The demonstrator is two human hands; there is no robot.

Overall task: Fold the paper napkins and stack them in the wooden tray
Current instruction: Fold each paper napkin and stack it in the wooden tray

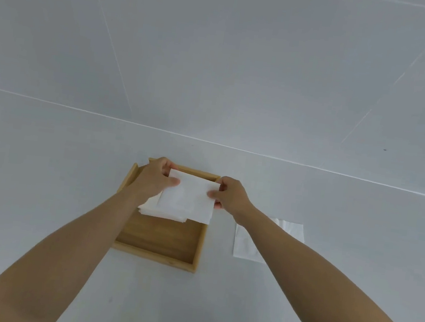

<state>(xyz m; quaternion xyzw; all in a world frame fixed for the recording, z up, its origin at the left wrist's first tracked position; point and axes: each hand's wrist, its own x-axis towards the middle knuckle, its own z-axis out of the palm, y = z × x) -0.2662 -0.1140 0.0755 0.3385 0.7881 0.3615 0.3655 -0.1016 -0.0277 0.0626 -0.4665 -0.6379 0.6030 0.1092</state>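
A square wooden tray (160, 237) lies on the white surface in front of me. In its far half sits a stack of folded white napkins (150, 210). Above that stack I hold a folded white napkin (189, 198) by its two far corners. My left hand (153, 180) pinches the left corner and my right hand (228, 194) pinches the right one. The held napkin overlaps the stack and reaches to the tray's right wall. My left forearm hides the tray's left wall.
An unfolded white napkin (291, 232) lies flat on the surface to the right of the tray, partly under my right forearm. A white tiled wall rises behind the tray, meeting the surface at a seam (234, 149).
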